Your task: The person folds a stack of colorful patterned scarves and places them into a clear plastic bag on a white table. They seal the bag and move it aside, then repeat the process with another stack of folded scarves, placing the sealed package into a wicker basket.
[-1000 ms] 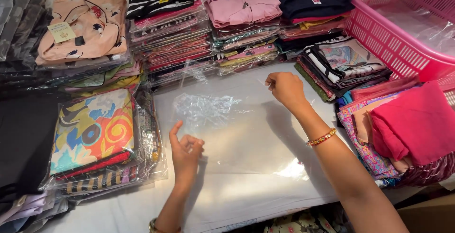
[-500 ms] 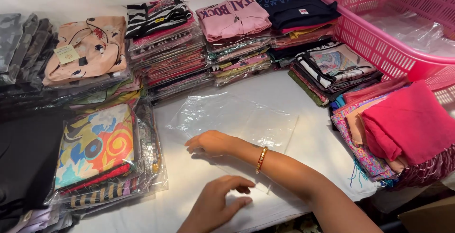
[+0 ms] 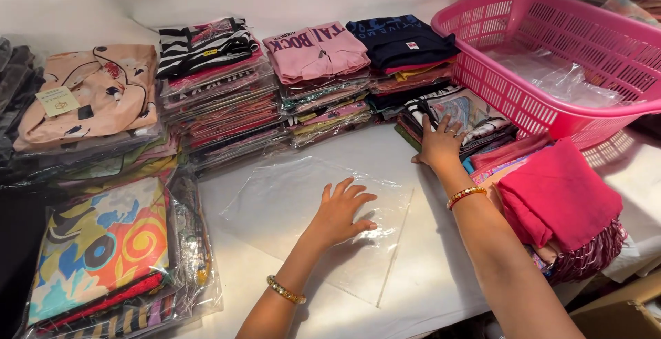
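— Head view first: where are the hands?

— Left hand lies flat, fingers spread, palm down on a clear bag spread over the white table. It presses the bag and grips nothing.

— And the other?

— Right hand reaches to a striped garment on top of a low stack at the table's right side. Its fingers rest open on the packet's near edge; I cannot tell whether they have caught hold of it.

— Where does the bag sit?

— In the middle of the table, flat, between a pile of colourful swirl-print packets at the left and a folded pink cloth at the right.

— What lies around?

— A pink basket stands behind the striped stack, partly over it, with more clear plastic inside. Along the back run stacks of bagged clothes: a peach top, a zebra-striped one, a pink shirt and a navy shirt.

— Anything on the wrists?

— A gold bangle on each one.
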